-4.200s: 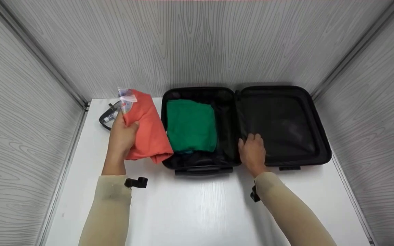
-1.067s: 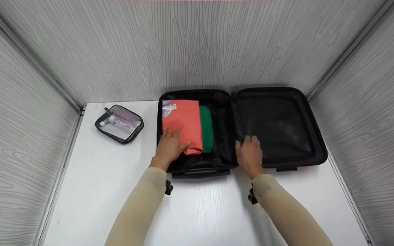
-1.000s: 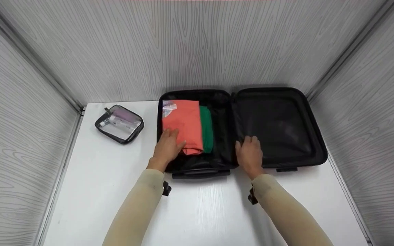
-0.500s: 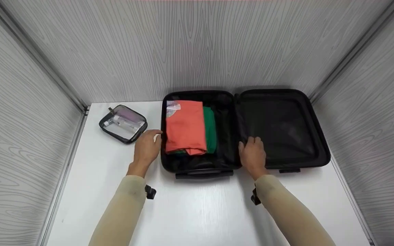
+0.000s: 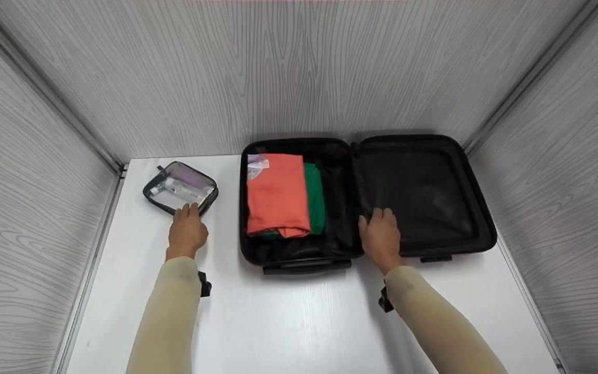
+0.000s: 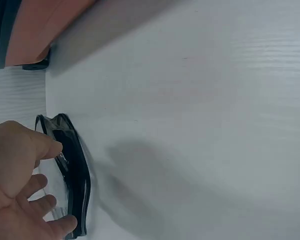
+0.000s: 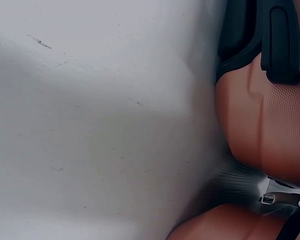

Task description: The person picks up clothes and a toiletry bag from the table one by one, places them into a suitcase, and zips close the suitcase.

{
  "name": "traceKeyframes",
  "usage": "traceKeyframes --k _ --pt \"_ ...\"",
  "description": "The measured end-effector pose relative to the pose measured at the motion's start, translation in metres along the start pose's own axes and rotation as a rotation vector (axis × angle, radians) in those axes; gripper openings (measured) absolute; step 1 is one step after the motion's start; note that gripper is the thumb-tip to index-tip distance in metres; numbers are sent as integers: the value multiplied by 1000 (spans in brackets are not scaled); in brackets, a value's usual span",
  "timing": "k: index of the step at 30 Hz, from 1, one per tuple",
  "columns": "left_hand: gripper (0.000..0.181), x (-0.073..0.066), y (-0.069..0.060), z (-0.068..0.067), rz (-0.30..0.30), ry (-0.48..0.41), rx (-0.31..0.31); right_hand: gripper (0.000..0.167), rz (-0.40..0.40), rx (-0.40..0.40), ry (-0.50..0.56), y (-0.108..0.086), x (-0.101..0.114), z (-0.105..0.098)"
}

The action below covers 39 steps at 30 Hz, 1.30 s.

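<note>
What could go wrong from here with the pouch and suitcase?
The left hand is at the near edge of the clear pouch; a lift there might tip it and slide the white tube inside.
The right hand is where the halves of the open suitcase meet, so closing it might pinch that hand.
The orange cloth lies over the green cloth and might slide if bumped.

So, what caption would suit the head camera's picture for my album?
Left hand at a clear pouch, right hand at an open suitcase, orange cloth over green cloth inside.
</note>
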State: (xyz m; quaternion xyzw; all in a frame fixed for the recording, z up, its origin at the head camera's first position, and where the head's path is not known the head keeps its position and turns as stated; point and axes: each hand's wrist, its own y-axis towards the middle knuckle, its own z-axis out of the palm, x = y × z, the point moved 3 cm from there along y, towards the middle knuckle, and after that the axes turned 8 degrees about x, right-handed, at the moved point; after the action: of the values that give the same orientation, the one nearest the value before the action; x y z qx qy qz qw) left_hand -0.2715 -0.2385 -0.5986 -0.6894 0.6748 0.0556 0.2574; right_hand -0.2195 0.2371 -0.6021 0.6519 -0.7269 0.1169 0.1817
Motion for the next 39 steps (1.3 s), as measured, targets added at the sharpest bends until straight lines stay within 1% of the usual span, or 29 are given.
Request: traceKeyframes --k 2,5,9,13,19,23,30,34,39 --pt "62 2 1 3 1 20 34 46 2 2 5 0 -1 2" --pt "63 4 1 5 -10 29 63 46 6 8 10 0 0 3" --pt "63 6 0 7 -27 37 94 47 4 13 13 0 1 3" --pt "65 9 0 11 -30 58 120 48 -7 2 6 0 2 3" --pt "67 8 -7 16 -49 60 151 47 -25 -28 -9 -2 1 3" --pt "68 7 -16 22 -43 66 140 47 -29 -44 -17 -3 1 3" --pt "70 6 -33 36 15 81 99 47 -24 -33 -6 -3 0 2" --pt "68 5 -47 45 38 75 104 48 -15 -18 6 -2 0 2" --pt "63 7 -69 56 79 78 94 49 5 2 12 0 1 1"
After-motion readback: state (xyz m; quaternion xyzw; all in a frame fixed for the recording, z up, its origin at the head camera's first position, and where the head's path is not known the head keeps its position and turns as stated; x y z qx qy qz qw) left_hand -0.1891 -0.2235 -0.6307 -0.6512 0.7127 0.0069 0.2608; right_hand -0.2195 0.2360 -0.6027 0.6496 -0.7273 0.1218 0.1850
